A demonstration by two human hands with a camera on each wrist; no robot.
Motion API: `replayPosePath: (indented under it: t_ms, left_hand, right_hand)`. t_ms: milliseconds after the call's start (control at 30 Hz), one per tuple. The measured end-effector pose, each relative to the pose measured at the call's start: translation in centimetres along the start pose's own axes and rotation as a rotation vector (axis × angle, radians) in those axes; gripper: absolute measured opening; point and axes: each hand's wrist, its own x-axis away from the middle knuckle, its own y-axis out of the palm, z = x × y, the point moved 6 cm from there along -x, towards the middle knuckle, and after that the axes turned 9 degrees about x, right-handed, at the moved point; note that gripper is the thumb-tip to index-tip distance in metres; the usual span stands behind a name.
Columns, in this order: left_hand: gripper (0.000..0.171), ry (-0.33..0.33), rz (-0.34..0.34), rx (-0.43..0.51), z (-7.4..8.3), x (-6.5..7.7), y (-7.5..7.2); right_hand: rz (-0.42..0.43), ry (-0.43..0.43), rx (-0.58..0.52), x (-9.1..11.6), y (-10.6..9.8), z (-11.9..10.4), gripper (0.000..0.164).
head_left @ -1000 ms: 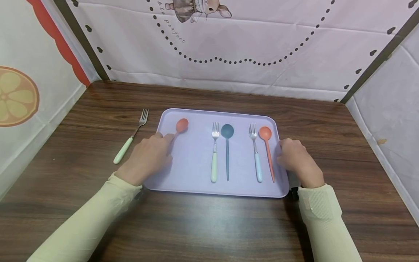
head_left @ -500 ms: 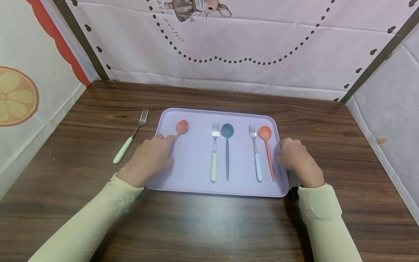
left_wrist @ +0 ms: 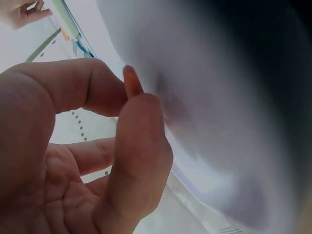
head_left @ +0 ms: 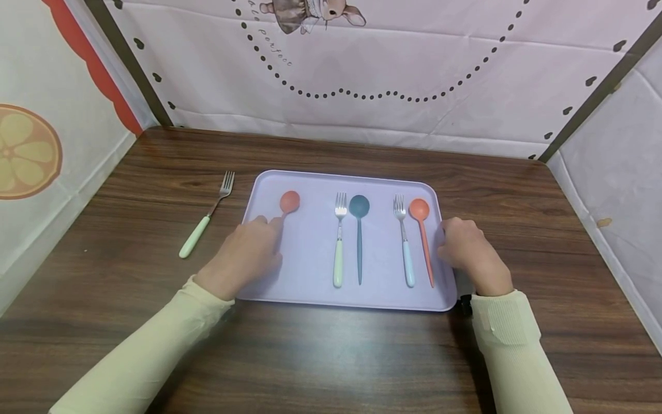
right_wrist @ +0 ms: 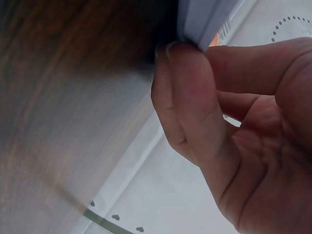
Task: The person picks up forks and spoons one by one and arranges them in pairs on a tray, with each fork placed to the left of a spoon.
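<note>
My left hand (head_left: 244, 253) pinches the handle of a coral-red spoon (head_left: 290, 201) between thumb and fingers, over the left part of a lilac tray (head_left: 308, 253). In the left wrist view the handle end of that spoon (left_wrist: 131, 80) pokes out from the fingertips. The rest of the handle is mostly hidden by the hand. At the tray's right edge, my right hand (head_left: 472, 253) grips the rim, with thumb and fingers closed on the tray's edge (right_wrist: 197, 22) in the right wrist view.
On the tray lie a green-handled fork (head_left: 338, 247), a teal spoon (head_left: 359, 207), a blue-handled fork (head_left: 407, 253) and an orange spoon (head_left: 419, 210). Another green-handled fork (head_left: 196, 234) lies left of the tray on the brown wooden table (head_left: 331, 356). Patterned cloth (head_left: 393, 63) hangs behind.
The left hand has shifted slightly right with the coral-red spoon, whose bowl has moved a little right and toward me. The right hand has stayed at the tray edge.
</note>
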Motion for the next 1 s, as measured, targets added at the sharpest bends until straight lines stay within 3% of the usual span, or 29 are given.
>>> replayPosePath:
  t_ms: [267, 533, 633, 767, 867, 1000]
  left_hand:
    - [0.047, 0.007, -0.004, -0.001, 0.3, -0.2, 0.4]
    - [0.041, -0.005, -0.101, 0.010, 0.0, 0.0, -0.4]
    - [0.030, 0.058, -0.066, 0.006, -0.1, 0.3, -1.1]
    - [0.020, 0.213, -0.009, -0.016, 0.0, 0.7, -1.6]
    - [0.021, 0.296, -0.004, -0.033, 0.1, 0.9, -1.4]
    - [0.024, 0.352, 0.000, -0.056, 0.1, 1.2, -1.0]
  right_hand:
    - [0.001, 0.001, -0.003, 0.0, 0.0, 0.1, 0.017]
    - [-0.004, -0.007, 0.000, -0.1, 0.1, 0.1, 0.020]
    - [-0.007, -0.009, 0.001, -0.1, 0.0, 0.0, 0.021]
    - [-0.013, 0.000, 0.000, 0.0, 0.0, 0.1, 0.019]
    - [-0.015, 0.003, 0.000, 0.0, 0.0, 0.1, 0.019]
    - [-0.006, -0.005, -0.001, -0.1, 0.0, 0.1, 0.021]
